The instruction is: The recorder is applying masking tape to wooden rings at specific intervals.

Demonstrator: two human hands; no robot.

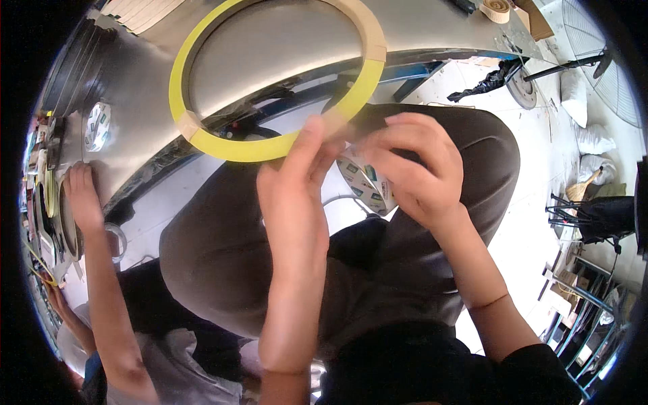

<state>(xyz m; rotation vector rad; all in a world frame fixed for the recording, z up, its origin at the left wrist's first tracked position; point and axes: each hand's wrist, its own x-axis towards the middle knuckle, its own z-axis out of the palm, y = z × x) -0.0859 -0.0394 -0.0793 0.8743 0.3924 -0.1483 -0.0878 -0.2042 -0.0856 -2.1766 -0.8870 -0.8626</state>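
Note:
A large flat yellow ring (pixel 177 88), with tan pieces of tape across it at several places, leans over the table edge above my lap. My left hand (pixel 290 196) grips its near rim, with the thumb on the upper face. Just right of it, my right hand (pixel 422 165) is closed, its fingertips pinched near the rim and slightly blurred. A tape roll (pixel 364 183) with a white printed core hangs beside the right fingers, apparently held by them. What lies between the two sets of fingertips is blurred.
The metal table (pixel 283 40) spans the far side. A tan tape roll (pixel 496 9) sits on its far right; another printed-core roll (pixel 98 127) is at left. A co-worker's arm (pixel 111 290) reaches in there. A fan (pixel 594 54) and rack (pixel 587 310) stand right.

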